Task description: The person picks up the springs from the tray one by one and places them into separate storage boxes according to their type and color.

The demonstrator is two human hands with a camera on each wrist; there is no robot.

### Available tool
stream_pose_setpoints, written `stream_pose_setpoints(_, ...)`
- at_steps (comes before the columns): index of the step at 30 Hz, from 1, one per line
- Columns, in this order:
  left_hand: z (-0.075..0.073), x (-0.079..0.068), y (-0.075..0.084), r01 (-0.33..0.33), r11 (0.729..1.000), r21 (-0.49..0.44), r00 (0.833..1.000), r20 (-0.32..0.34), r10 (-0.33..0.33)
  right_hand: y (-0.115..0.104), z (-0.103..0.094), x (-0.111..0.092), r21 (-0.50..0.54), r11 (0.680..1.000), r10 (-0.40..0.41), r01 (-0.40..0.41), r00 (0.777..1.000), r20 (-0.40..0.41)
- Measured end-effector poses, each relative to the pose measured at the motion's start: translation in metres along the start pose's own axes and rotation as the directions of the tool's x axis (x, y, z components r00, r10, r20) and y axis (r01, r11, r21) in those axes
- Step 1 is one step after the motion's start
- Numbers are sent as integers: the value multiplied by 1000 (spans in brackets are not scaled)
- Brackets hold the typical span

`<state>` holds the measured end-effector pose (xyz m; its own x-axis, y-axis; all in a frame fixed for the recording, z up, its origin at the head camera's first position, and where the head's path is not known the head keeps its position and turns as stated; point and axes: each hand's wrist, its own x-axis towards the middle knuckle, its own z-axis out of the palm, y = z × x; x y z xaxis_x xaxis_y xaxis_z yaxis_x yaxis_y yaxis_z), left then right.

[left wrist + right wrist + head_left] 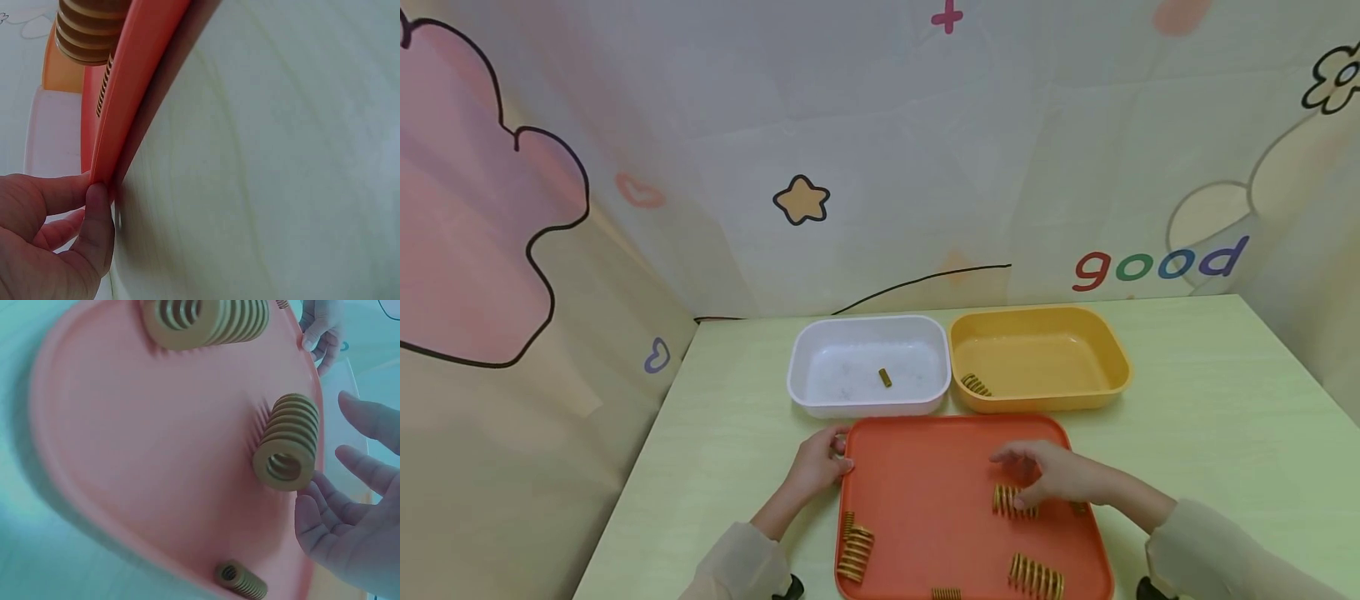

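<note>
My left hand pinches the left rim of an orange-red tray between thumb and fingers, as the left wrist view also shows. Over the tray's right half, my right hand is spread, fingers loosely bent, right beside a brass-coloured coil spring. In the right wrist view that spring stands outside the fingers' grasp, the fingertips close to its near end. A small spring lies by the tray's right rim. Large springs lie at the left and front right.
Behind the tray, a white bin holds one small spring. Beside it, a yellow bin holds a larger spring. More small springs lie at the tray's left edge and front. A printed cloth hangs behind the table.
</note>
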<state>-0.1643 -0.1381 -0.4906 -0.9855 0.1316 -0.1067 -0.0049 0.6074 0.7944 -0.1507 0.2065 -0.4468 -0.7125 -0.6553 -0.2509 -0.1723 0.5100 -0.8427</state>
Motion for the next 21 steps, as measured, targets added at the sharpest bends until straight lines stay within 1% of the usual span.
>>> stream_pose_setpoints(7, 0, 0, 0, 10, 1000, -20, 1000, 6, -10, 4, 3, -7, -13, 1000, -3, 3, 1000, -20)
stream_pose_setpoints(15, 0, 0, -1, 13, 1000, -22, 1000, 7, -13, 11, 7, -10, 57, 998, 5, -7, 1000, 23)
stream_pose_setpoints(21, 1, 0, -1, 12, 1000, -20, 1000, 6, -12, 14, 10, -10, 47, 999, 22, -24, 999, 33)
